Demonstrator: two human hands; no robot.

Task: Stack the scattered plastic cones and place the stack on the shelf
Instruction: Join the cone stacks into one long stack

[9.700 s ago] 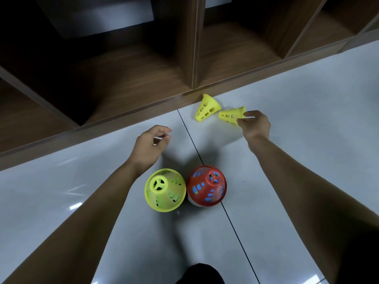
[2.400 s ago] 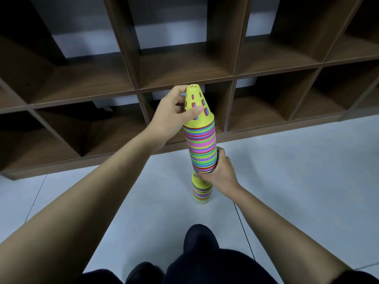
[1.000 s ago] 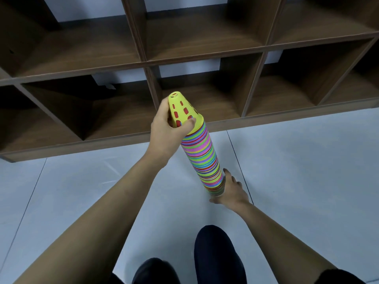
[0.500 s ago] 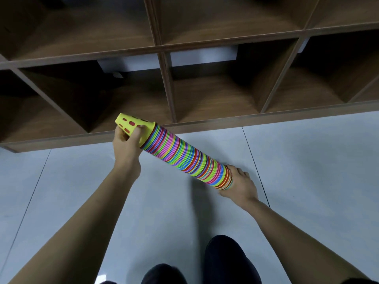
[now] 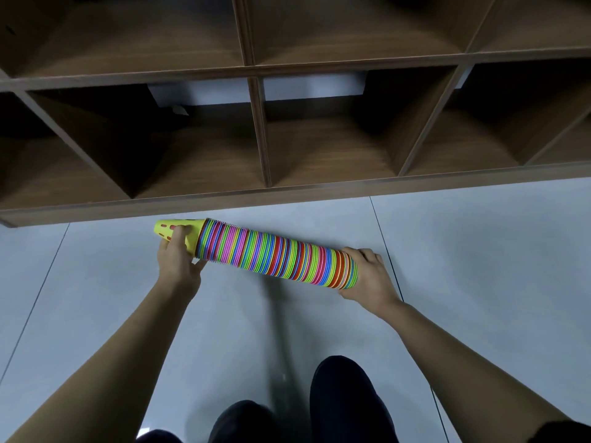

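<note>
Cone stack: mid-frame, near-horizontal, yellow tip toward frame left, just below shelf front edge.
L hand: fingers wrapped round yellow tip end.
R hand: curled round wide base end.
Floor: grey tiles, lower frame.

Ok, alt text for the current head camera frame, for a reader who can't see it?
A person holds a long multicoloured stack of plastic cones nearly level, left hand gripping its yellow tip, right hand holding its wide base. Beneath it is a grey tiled floor, beyond it a wooden shelf of open compartments.
</note>
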